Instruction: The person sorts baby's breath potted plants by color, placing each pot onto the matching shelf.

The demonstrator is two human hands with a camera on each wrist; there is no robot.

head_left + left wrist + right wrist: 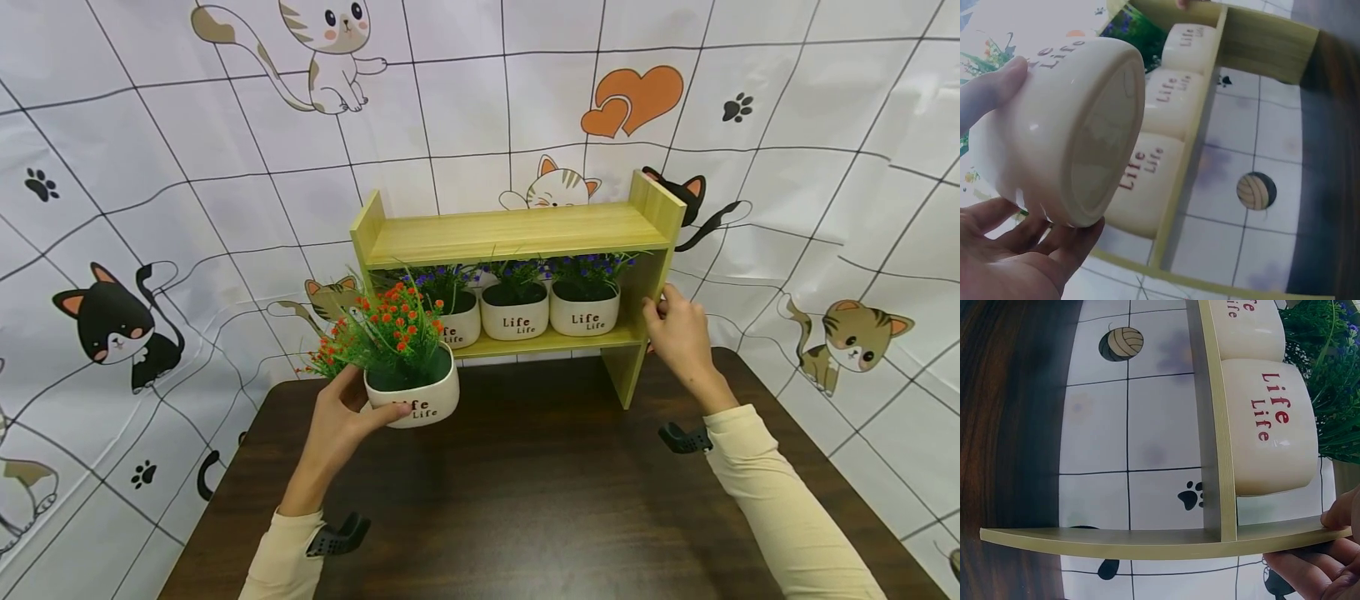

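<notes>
My left hand [337, 423] holds a potted plant [420, 402] with orange-red flowers, thumb across the front of its white "Life" pot. The pot is raised above the table, in front of the shelf's left end. In the left wrist view the pot's underside shows, with fingers [1079, 247] below it. My right hand [681, 337] grips the right side panel of the wooden shelf [517, 233], the thumb inside and fingers outside in the right wrist view. Three white pots with purple-blue flowers, including a middle pot [515, 317] and a right pot [585, 312], stand on the lower board.
The shelf stands at the back of a dark brown table [510, 483]. Its top board lies between two short raised ends. Behind it hangs a white wall covering [465, 108] with grid lines and cartoon cats. Dark straps sit at both wrists.
</notes>
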